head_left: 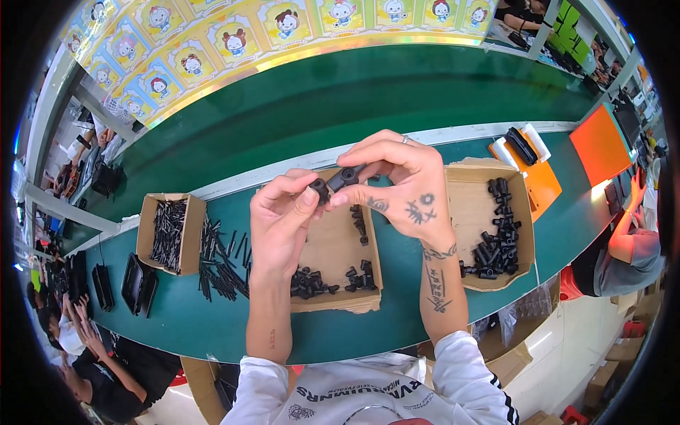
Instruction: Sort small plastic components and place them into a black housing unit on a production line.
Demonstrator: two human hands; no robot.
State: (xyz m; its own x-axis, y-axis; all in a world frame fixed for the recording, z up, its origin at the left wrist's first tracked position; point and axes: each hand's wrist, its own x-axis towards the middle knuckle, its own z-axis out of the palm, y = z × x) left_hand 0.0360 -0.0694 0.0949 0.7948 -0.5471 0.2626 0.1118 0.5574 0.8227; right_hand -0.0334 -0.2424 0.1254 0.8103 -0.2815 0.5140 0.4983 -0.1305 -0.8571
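the left hand [278,227] pinches a black piece [319,190], the right hand [409,185] a black joint [346,176], seemingly unjoined, with loose parts [501,244] apparently left.

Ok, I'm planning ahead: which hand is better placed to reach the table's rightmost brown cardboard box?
Probably the right hand: nearer that brown cardboard box; the left hand is farther left. Both hold black pieces, though.

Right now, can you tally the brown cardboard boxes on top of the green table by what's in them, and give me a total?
Box of thin black sticks: 1
Boxes of short black pieces: 2
Total boxes: 3
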